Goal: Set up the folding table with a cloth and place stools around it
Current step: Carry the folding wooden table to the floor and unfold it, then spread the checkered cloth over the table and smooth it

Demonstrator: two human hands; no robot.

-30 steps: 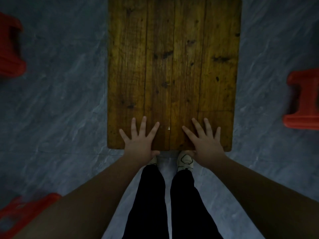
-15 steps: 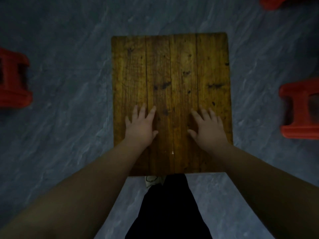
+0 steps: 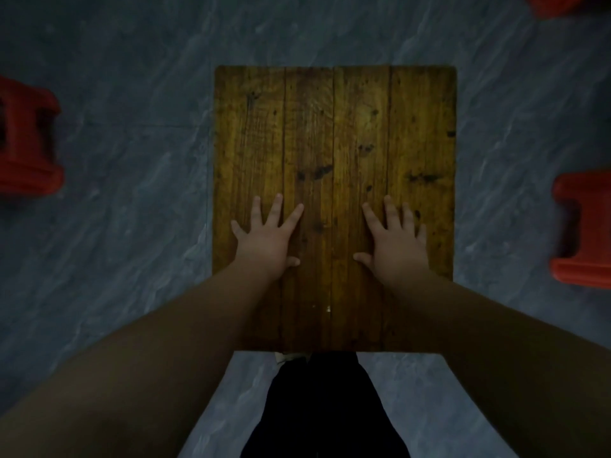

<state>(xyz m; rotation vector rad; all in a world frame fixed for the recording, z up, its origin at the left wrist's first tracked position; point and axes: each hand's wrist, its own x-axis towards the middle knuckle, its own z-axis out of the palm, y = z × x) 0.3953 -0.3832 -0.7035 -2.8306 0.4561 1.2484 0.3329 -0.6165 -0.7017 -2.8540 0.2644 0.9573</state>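
A red stool [image 3: 26, 137] stands on the grey floor [image 3: 132, 226] at the left edge, well apart from the folding table [image 3: 334, 127]. The table's long axis runs from near to far, straight away from the person. The left hand [image 3: 267, 239] lies flat on the bare wooden surface, fingers [image 3: 275, 209] straight and spread, holding nothing. The right hand [image 3: 393, 242] lies beside it in the same way, fingers [image 3: 390, 209] splayed and empty. Both hands rest on the near half of the top. A second red stool [image 3: 582, 233] sits well off to the right, and a third [image 3: 562, 4] is at the far right corner. No cloth is in view. Each side stool lies nearer the hand on its own side.
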